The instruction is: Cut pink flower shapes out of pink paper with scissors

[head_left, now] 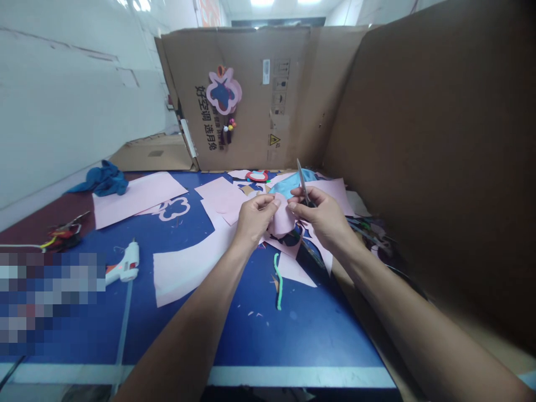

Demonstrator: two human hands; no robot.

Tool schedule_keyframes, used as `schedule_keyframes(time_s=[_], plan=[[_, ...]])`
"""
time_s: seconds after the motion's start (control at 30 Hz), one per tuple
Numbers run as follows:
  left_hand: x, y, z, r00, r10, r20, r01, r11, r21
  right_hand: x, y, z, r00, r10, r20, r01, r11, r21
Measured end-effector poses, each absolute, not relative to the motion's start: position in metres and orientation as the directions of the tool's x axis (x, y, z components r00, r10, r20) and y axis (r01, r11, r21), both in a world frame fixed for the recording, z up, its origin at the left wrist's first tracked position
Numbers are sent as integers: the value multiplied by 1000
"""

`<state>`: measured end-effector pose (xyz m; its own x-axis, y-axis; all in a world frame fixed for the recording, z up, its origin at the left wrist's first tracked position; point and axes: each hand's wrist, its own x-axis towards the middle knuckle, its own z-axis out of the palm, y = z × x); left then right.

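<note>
Between my two hands, above the middle of the table, is a small piece of pink paper (282, 219) with a rounded edge. My left hand (255, 216) pinches its upper left side between thumb and fingers. In my right hand (320, 212) is a pair of scissors (302, 177), blades pointing up and away from the paper. The thumb and a finger of that hand are also at the paper's right edge; whether they grip it I cannot tell. Under and around the hands lie pink sheets (188, 267), and a green pipe cleaner (279, 282) rests nearer to me.
A white glue gun (129, 262) lies on the blue table (251, 340) at left. Behind it are a pink flower outline (173, 209), a large pink sheet (136, 195) and a blue cloth (106, 177). Cardboard walls (251, 50) stand behind and at right, with a pink flower-shaped ornament (233, 106) hanging there.
</note>
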<state>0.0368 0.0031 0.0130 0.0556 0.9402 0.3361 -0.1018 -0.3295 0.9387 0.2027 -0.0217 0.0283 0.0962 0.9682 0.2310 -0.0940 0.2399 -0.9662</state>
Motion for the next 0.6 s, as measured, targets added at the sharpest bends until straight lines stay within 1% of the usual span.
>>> schedule_keyframes(time_s=[0.07, 0.13, 0.3, 0.43, 0.6], plan=[[35, 4, 14, 64, 929, 363, -57, -360, 931, 207, -21, 31, 118, 941, 319, 15, 319, -948], [35, 4, 14, 93, 917, 388, -20, -388, 921, 211, -22, 35, 104, 916, 387, 101, 377, -921], [36, 1, 15, 206, 893, 400, 51, -418, 907, 213, -25, 41, 26, 898, 439, 217, 424, -879], [37, -3, 17, 260, 875, 409, 80, -442, 893, 212, -24, 40, -19, 886, 463, 236, 454, -859], [37, -3, 16, 244, 885, 396, 52, -420, 906, 212, -23, 37, -6, 898, 440, 210, 431, -878]])
